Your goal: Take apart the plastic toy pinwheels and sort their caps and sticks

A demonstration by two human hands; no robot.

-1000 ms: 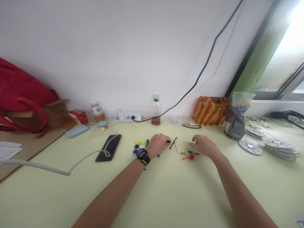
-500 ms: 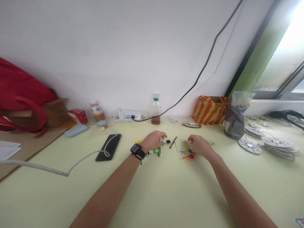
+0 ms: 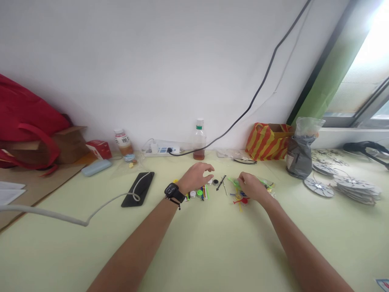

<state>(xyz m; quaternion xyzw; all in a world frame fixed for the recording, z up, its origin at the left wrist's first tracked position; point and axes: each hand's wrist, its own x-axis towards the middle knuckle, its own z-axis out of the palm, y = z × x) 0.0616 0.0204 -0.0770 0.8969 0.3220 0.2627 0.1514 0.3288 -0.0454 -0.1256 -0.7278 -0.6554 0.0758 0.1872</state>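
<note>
Two bare hands are above the pale green tabletop (image 3: 206, 251), somewhat toward its far edge. Nearest lies a group of thin coloured pieces (image 3: 244, 200), a red one in front, partly hidden by the right hand (image 3: 252, 187). This hand keeps its fingers bent and close together beside a green piece (image 3: 233, 181); whether they pinch it, I cannot tell. Further left, a green disc (image 3: 199, 193) lies just beside the left hand (image 3: 196, 178), whose thumb and forefinger are spread, nothing visible between them. Between the hands are a white rod (image 3: 225, 188), a black rod (image 3: 221, 183) and a black disc (image 3: 215, 182). These seem plastic, so probably light, stiff and smooth; rods are best taken by the middle, discs by the rim. Near the far edge stand a bottle (image 3: 199, 153) and a striped bag (image 3: 267, 142).
</note>
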